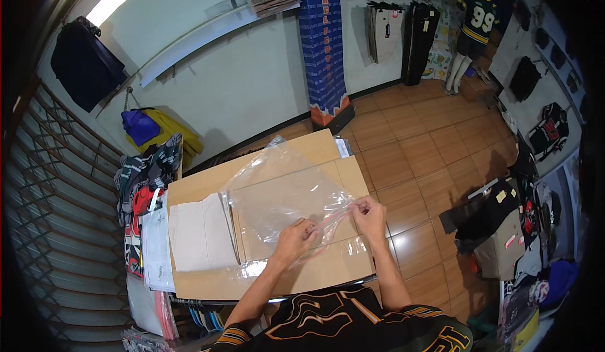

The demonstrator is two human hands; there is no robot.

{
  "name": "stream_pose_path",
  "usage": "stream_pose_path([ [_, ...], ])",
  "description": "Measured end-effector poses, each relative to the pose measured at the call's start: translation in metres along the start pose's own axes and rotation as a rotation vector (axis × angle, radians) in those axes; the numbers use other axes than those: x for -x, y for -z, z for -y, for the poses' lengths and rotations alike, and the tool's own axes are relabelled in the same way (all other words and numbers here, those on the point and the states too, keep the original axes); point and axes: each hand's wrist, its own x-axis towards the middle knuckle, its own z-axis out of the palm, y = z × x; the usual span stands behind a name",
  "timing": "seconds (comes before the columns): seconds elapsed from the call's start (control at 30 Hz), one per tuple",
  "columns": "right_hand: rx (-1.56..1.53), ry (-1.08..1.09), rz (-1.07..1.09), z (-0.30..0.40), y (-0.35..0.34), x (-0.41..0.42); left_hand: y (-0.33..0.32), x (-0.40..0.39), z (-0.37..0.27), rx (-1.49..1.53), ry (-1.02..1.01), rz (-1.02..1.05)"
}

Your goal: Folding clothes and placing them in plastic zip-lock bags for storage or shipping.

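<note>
A clear plastic bag [283, 186] with a red strip along its mouth lies over a cardboard sheet [203, 286] in front of me. My left hand [295, 238] pinches the bag's edge near the red strip, at the middle of the cardboard. At the cardboard's right side, my right hand [368, 212] grips the bag's other corner by the strip. Folded cream-coloured cloth [203, 234] rests flat to the left of the bag, under or against the bag's left corner; which one I cannot tell.
Stacked plastic-wrapped items [156, 238] and patterned garments [144, 172] border the cardboard on the left. A blue patterned pillar [324, 44] stands beyond it. Garments [501, 238] are piled at the right, across the tiled floor [416, 163]. A mannequin [475, 26] stands at the back right.
</note>
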Motion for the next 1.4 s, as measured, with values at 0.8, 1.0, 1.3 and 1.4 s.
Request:
stream_pose_path([
  [0.8,-0.282,-0.257,-0.397,-0.095,0.095,0.001,-0.042,-0.254,-0.024,-0.156,-0.213,-0.051],
  [1.0,-0.119,-0.223,-0.431,-0.112,0.095,0.002,-0.053,-0.281,-0.033,-0.249,-0.263,0.003],
  [1.3,0.085,-0.253,-0.511,-0.060,0.068,0.023,-0.048,-0.297,-0.021,-0.068,-0.180,0.063],
  [1.4,0.078,-0.253,-0.497,-0.042,0.056,0.037,-0.046,-0.288,-0.009,0.078,-0.236,0.012],
])
